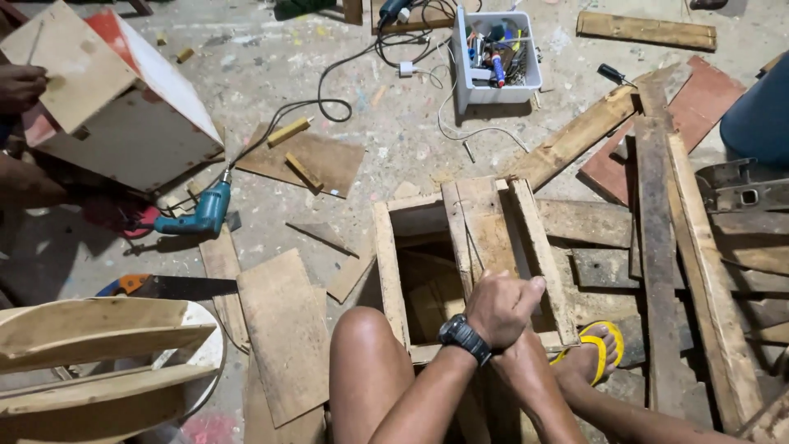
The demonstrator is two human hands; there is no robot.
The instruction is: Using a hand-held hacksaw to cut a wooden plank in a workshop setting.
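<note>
The left hand [503,306] is closed loosely, resting on the knee and holding nothing. Just beyond it, planks [485,226] lie across the open wooden box [390,263], bridging its rim. The right hand is hidden, so I cannot tell its grip.

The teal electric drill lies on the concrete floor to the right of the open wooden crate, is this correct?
Not quite. In the head view the teal electric drill lies on the concrete floor to the left of the open wooden crate, not the right.

Hidden and cut-off parts

The left hand [503,306] covers the right hand, so its fingers cannot be seen. The white box [497,57] holds tools too small to tell, and the picture's right edge cuts the blue object [760,115].
</note>
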